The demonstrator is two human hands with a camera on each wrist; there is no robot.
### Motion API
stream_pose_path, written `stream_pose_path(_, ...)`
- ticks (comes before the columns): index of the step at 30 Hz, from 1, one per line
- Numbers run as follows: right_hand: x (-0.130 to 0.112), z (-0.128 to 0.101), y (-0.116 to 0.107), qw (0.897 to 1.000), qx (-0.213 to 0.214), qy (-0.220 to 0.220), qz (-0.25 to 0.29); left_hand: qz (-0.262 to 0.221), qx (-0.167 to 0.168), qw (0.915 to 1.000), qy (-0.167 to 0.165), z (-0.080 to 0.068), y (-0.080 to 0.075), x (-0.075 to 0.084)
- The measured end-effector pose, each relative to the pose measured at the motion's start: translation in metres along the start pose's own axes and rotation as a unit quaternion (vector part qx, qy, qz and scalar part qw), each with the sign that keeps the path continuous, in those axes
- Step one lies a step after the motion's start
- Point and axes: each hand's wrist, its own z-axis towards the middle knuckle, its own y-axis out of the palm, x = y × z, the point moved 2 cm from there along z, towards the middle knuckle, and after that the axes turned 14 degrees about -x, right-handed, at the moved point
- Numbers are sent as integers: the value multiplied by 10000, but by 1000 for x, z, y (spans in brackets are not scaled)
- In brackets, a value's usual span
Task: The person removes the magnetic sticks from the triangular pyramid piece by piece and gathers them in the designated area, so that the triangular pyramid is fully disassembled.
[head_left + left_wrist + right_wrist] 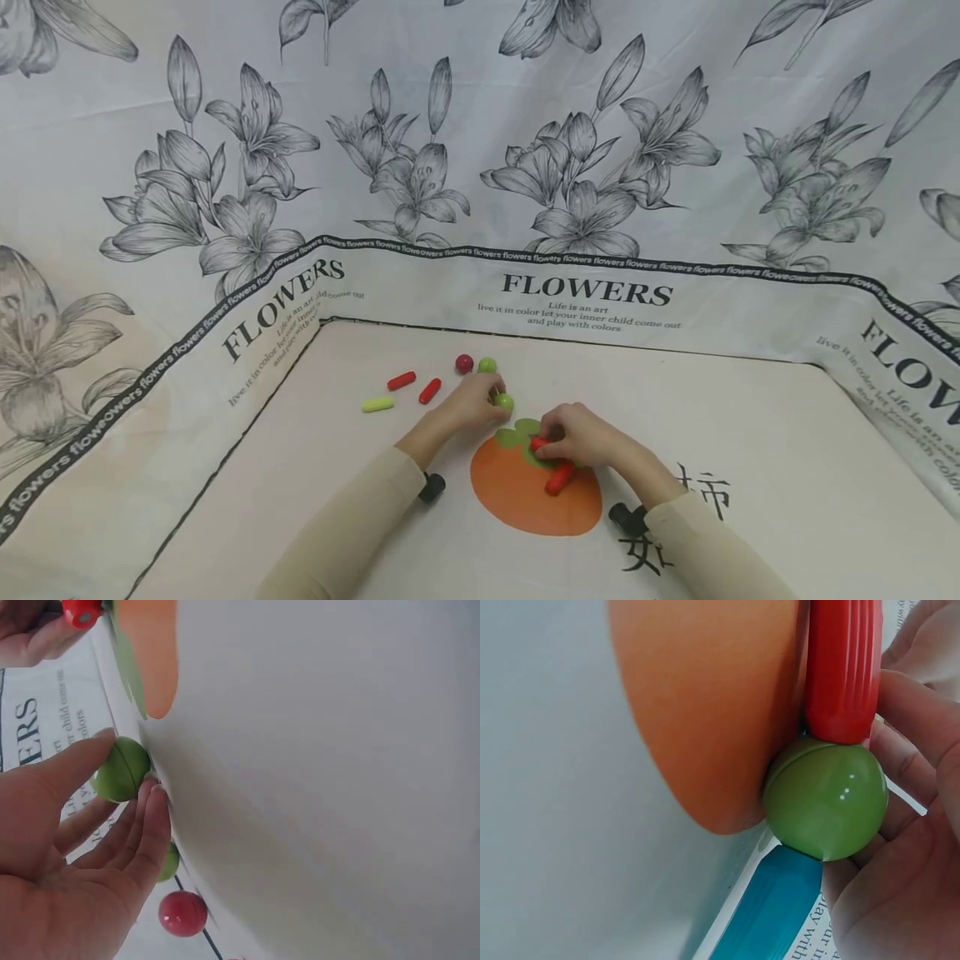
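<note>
My left hand (471,402) pinches a glossy green ball (122,769) between thumb and fingertips, low over the pale cloth. My right hand (588,435) holds a red rod (537,443) between thumb and fingers, over the printed persimmon's green leaves. A second red rod (558,478) lies just below that hand. In the right wrist view a ribbed red rod (845,671), a green ball (826,799) and a teal rod (769,907) form a row end to end, with fingers behind the ball. The head view hides that ball and the teal rod.
Beyond my left hand sit a dark red ball (464,363) and another green ball (487,365). To its left lie two red rods (401,381) and a yellow-green rod (377,404). A printed orange persimmon (525,500) marks the cloth; flower-patterned cloth walls (420,287) stand behind.
</note>
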Motion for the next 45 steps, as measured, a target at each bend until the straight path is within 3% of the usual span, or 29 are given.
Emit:
stream_pose_path(9, -4, 9, 7, 9999, -27, 42, 123, 643, 498, 9950, -577, 26, -4, 0)
stream_pose_path(15, -2, 14, 10, 9999, 30, 120, 76, 697, 676, 9918, -831, 35, -4, -1)
stream_pose_path(21, -3, 15, 10, 9999, 57, 102, -20, 552, 651, 9925, -880, 30, -4, -2)
stream_pose_path(27, -6, -2, 3, 9989, 230, 365, -207, 554, 635, 9943, -650, 10, -9, 1)
stream_pose_path(31, -5, -21, -5, 9977, 392, 484, -262, 782, 358, 9957, -352, -7, -9, 3)
stream_pose_path(36, 1, -34, -9, 9976, 338, 417, -446, 1110, -465, 9924, 253, -20, 1, 5)
stream_pose_path(39, 6, -38, -9, 9976, 243, 374, -520, 1119, -885, 9876, 651, -22, 11, 8)
stream_pose_path(45, 15, -41, -10, 9990, 163, 208, -358, 932, -1281, 9822, 1007, -18, 27, 15)
